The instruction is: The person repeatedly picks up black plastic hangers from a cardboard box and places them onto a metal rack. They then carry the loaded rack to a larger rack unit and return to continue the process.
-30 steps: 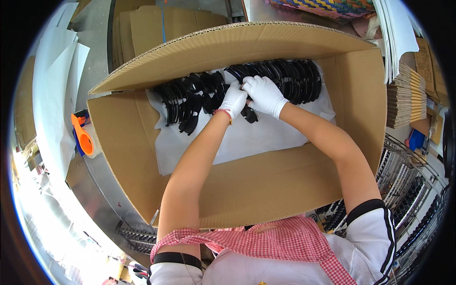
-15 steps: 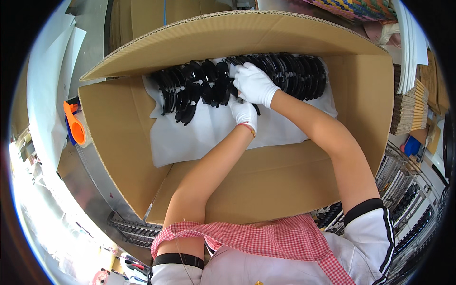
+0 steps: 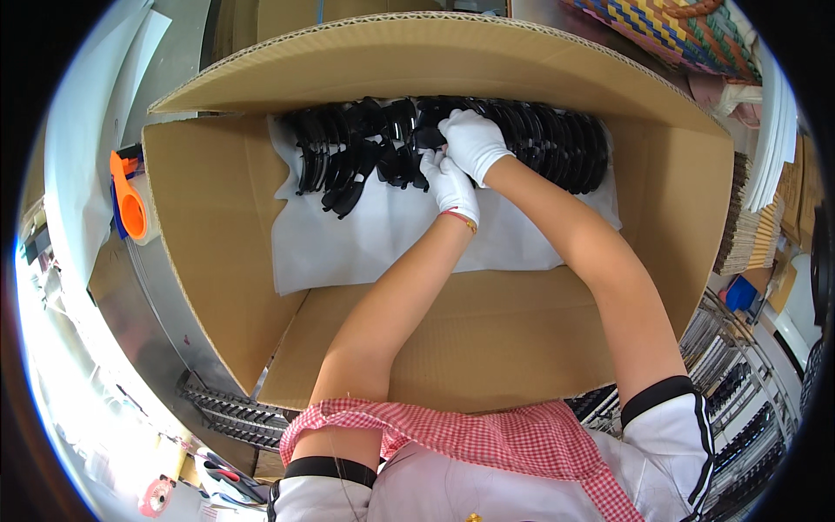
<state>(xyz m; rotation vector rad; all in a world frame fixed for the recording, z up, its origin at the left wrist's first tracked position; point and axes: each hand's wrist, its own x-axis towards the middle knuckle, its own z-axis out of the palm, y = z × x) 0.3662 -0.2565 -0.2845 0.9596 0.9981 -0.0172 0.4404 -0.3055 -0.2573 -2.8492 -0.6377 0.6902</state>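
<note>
Head view, left hand (image 3: 450, 191): gloved fingers partly bent beside black pieces (image 3: 565, 150); grip cannot be told.
Right hand (image 3: 475, 146): fingers curled at the row, their hold hidden.
Black pieces: lined on white sheet (image 3: 361, 252) along carton's (image 3: 409, 357) far edge.

to my left i see an orange tape dispenser (image 3: 130, 207), with large white sheets (image 3: 97, 113) farther up. at my upper right is a woven basket (image 3: 648, 30) (yellow, blue, pink and green, with a brown handle). below it on that side i have stacked flat cardboard (image 3: 738, 228), a blue object (image 3: 740, 294) too small to name, and a metal rack (image 3: 755, 344). a round pink thing (image 3: 156, 496) sits at my lower left.
</note>
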